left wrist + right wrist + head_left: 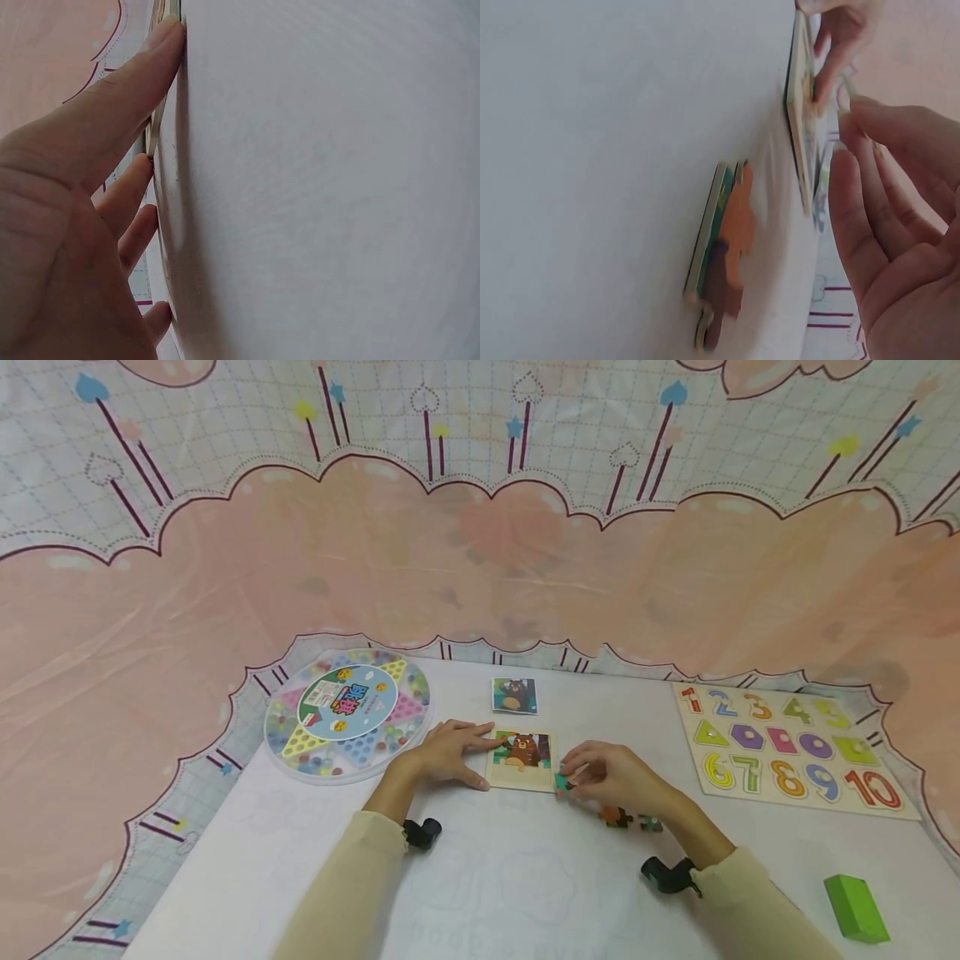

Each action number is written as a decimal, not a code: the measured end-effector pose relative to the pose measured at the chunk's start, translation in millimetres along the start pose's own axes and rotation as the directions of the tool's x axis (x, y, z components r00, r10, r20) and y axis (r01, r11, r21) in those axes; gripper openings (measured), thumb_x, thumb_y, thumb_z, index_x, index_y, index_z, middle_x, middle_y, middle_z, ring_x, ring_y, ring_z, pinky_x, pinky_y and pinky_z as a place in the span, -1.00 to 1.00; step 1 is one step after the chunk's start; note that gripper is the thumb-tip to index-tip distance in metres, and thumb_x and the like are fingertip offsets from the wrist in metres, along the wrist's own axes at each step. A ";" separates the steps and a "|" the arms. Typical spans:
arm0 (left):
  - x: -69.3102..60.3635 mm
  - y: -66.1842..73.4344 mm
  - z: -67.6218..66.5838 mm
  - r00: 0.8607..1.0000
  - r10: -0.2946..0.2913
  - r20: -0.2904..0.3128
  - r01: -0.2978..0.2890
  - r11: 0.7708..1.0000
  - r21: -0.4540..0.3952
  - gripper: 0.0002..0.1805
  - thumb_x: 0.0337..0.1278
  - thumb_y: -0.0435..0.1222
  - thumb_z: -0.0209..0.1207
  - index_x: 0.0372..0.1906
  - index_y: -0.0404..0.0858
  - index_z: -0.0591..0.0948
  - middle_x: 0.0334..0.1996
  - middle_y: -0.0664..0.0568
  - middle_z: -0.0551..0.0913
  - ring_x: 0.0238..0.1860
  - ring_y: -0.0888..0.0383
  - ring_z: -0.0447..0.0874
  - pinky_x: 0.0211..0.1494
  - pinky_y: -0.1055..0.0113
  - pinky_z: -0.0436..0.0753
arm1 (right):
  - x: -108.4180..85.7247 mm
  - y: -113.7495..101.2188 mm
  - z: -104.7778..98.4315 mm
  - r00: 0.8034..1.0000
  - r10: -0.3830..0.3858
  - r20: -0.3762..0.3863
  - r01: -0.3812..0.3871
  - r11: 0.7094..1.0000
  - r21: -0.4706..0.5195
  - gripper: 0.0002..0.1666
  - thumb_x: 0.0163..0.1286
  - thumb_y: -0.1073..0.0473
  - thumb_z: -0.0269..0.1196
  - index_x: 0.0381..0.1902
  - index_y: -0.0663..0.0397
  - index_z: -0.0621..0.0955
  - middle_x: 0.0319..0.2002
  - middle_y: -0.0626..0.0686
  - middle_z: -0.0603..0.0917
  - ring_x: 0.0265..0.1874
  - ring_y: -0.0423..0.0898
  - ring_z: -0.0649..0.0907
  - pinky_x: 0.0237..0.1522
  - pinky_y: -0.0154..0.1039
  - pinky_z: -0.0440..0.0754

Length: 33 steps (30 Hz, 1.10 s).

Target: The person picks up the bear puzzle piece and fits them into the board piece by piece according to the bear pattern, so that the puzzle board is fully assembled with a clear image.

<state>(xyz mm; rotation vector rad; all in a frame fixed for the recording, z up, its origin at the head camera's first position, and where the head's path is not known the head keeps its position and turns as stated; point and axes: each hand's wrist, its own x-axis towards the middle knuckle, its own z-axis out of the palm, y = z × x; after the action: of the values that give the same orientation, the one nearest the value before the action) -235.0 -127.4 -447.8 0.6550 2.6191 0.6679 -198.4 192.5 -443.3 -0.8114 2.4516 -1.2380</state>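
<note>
Two hands of yours are working on a small puzzle board (pixel 521 781), which lies flat on the white table (pixel 480 877), between them. Your left hand (pixel 448 753) is spread: its thumb touches the board at the left edge, near the lower corner, and its index finger rests on the upper left part. Your right hand (pixel 617 774) pinches a green puzzle piece (pixel 563 782) between thumb and fingers, just beside the board's right edge. In the board, the upper part shows a brown bear, and the lower part is bare wood. Near your right hand lie an orange-brown piece (pixel 617 817) and a smaller piece (pixel 651 823). Behind the board is a bear card (pixel 514 696). On your left you have a round game board (pixel 347 714); on your right, a number board (pixel 768 768) and a green block (pixel 857 908).
</note>
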 end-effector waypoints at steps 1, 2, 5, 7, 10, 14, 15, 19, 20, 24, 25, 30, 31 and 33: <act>0.1 -0.2 0.2 1.000 0.000 0.000 0.000 1.000 -0.001 -0.17 -0.04 0.02 0.51 0.43 0.14 0.49 0.62 0.22 0.21 0.63 -0.02 0.09 0.66 -0.19 0.01 | 1.8 -0.3 1.3 1.000 -0.001 -0.008 0.001 1.000 -0.004 -0.74 0.28 0.32 0.42 -0.05 0.11 0.76 0.08 0.20 0.71 -0.18 -0.22 0.73 -0.13 -0.45 0.73; 0.3 -0.3 0.3 1.000 0.001 0.000 -0.001 1.000 -0.001 -0.17 -0.04 0.02 0.51 0.43 0.14 0.49 0.62 0.22 0.21 0.63 -0.02 0.09 0.66 -0.19 0.01 | 3.7 -1.1 2.7 1.000 0.003 -0.017 -0.003 1.000 -0.006 -0.74 0.28 0.32 0.42 -0.06 0.11 0.76 0.07 0.20 0.71 -0.19 -0.22 0.73 -0.15 -0.45 0.73; 0.2 -0.3 0.3 1.000 0.000 0.002 0.000 1.000 -0.001 -0.17 -0.03 0.02 0.51 0.43 0.15 0.49 0.62 0.22 0.21 0.63 -0.02 0.09 0.67 -0.19 0.01 | 10.2 -3.1 7.1 1.000 0.014 -0.024 -0.015 1.000 -0.012 -0.75 0.30 0.31 0.41 -0.05 0.14 0.76 0.07 0.21 0.73 -0.20 -0.21 0.71 -0.19 -0.45 0.71; -0.2 -0.1 -0.1 1.000 -0.003 0.004 0.003 1.000 0.000 -0.17 -0.03 0.02 0.50 0.43 0.15 0.48 0.62 0.22 0.21 0.63 -0.01 0.09 0.67 -0.19 0.01 | 15.3 -4.4 10.8 0.999 0.044 -0.023 -0.044 0.999 -0.003 -0.74 0.31 0.31 0.39 -0.04 0.15 0.76 0.10 0.22 0.72 -0.21 -0.18 0.70 -0.23 -0.45 0.69; 0.0 0.1 -0.4 1.000 -0.010 0.006 0.010 1.000 -0.001 -0.16 -0.02 0.02 0.50 0.45 0.14 0.47 0.62 0.22 0.21 0.63 -0.01 0.09 0.68 -0.19 -0.01 | 24.4 -7.0 17.8 0.995 0.098 -0.022 -0.098 0.995 0.008 -0.72 0.33 0.28 0.39 0.00 0.15 0.75 0.17 0.23 0.69 -0.18 -0.14 0.68 -0.26 -0.44 0.66; 0.8 0.1 0.3 1.000 -0.015 0.008 0.015 1.000 0.000 -0.16 0.00 0.03 0.49 0.46 0.13 0.45 0.62 0.22 0.21 0.63 0.00 0.09 0.68 -0.20 -0.04 | 37.2 -12.0 29.3 0.987 0.158 -0.037 -0.157 0.987 0.017 -0.71 0.33 0.24 0.40 0.00 0.11 0.76 0.24 0.20 0.66 -0.12 -0.09 0.67 -0.26 -0.42 0.66; 0.8 0.2 0.3 1.000 -0.015 0.008 0.015 1.000 -0.001 -0.16 0.00 0.03 0.49 0.46 0.13 0.45 0.62 0.23 0.21 0.63 0.00 0.09 0.68 -0.20 -0.04 | 40.4 -13.6 32.3 0.986 0.160 -0.046 -0.160 0.987 0.010 -0.72 0.32 0.24 0.40 -0.01 0.10 0.77 0.23 0.18 0.67 -0.07 -0.06 0.68 -0.22 -0.40 0.66; 0.4 0.5 -0.2 1.000 -0.019 0.010 0.019 1.000 -0.002 -0.16 0.00 0.04 0.49 0.46 0.15 0.46 0.62 0.24 0.20 0.63 0.02 0.08 0.69 -0.19 -0.05 | 51.4 -19.2 41.4 0.985 0.159 -0.072 -0.162 0.987 -0.023 -0.73 0.30 0.23 0.43 -0.03 0.08 0.79 0.16 0.13 0.72 -0.06 -0.09 0.66 -0.17 -0.41 0.61; 0.5 0.5 -0.4 1.000 -0.019 0.008 0.019 1.000 -0.004 -0.16 0.00 0.03 0.49 0.46 0.14 0.46 0.62 0.24 0.20 0.63 0.02 0.08 0.69 -0.19 -0.05 | 53.8 -20.6 43.0 0.984 0.161 -0.076 -0.164 0.986 -0.026 -0.73 0.30 0.23 0.43 -0.03 0.07 0.79 0.15 0.12 0.73 -0.08 -0.10 0.64 -0.19 -0.42 0.60; 0.5 1.0 -0.5 1.000 -0.024 0.008 0.024 1.000 -0.015 -0.17 0.00 0.02 0.49 0.45 0.13 0.47 0.62 0.24 0.20 0.63 0.01 0.08 0.69 -0.20 -0.06 | 60.9 -23.0 48.3 0.985 0.150 -0.080 -0.153 0.988 -0.030 -0.74 0.30 0.23 0.43 -0.05 0.09 0.79 0.12 0.12 0.74 -0.20 -0.18 0.61 -0.26 -0.47 0.57; 0.5 1.1 -0.4 1.000 -0.023 0.007 0.023 1.000 -0.016 -0.17 0.01 0.02 0.49 0.45 0.12 0.47 0.62 0.23 0.21 0.63 0.01 0.08 0.69 -0.20 -0.06 | 62.3 -23.5 49.7 0.986 0.147 -0.081 -0.150 0.988 -0.029 -0.74 0.30 0.23 0.43 -0.05 0.09 0.79 0.11 0.12 0.74 -0.22 -0.19 0.61 -0.27 -0.47 0.57; 0.3 -0.1 0.4 1.000 -0.021 0.007 0.021 1.000 -0.015 -0.17 0.00 0.02 0.49 0.45 0.11 0.47 0.62 0.22 0.21 0.63 0.01 0.08 0.68 -0.21 -0.06 | 66.9 -23.5 56.0 0.987 0.137 -0.090 -0.141 0.989 -0.045 -0.75 0.27 0.22 0.45 -0.08 0.09 0.79 0.06 0.11 0.75 -0.29 -0.23 0.60 -0.29 -0.48 0.57; 0.4 -0.3 0.4 1.000 -0.020 0.005 0.020 1.000 -0.015 -0.17 0.00 0.02 0.49 0.45 0.11 0.47 0.62 0.22 0.21 0.63 0.01 0.09 0.68 -0.21 -0.07 | 67.5 -23.3 57.0 0.986 0.140 -0.092 -0.145 0.988 -0.047 -0.75 0.26 0.22 0.46 -0.08 0.09 0.79 0.04 0.10 0.76 -0.30 -0.24 0.60 -0.30 -0.48 0.57; 0.6 -0.6 0.4 1.000 -0.019 0.002 0.019 1.000 -0.017 -0.17 0.00 0.02 0.49 0.45 0.11 0.48 0.62 0.22 0.21 0.62 0.01 0.09 0.68 -0.22 -0.06 | 68.6 -23.3 58.3 0.985 0.146 -0.097 -0.152 0.987 -0.053 -0.75 0.25 0.22 0.47 -0.09 0.08 0.79 0.03 0.09 0.76 -0.32 -0.24 0.58 -0.31 -0.47 0.56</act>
<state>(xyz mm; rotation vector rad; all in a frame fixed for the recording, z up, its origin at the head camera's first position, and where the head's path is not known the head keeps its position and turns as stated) -235.5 -127.3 -448.6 0.6245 2.6112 0.6829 -217.5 102.8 -459.0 -0.5846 2.5813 -1.1776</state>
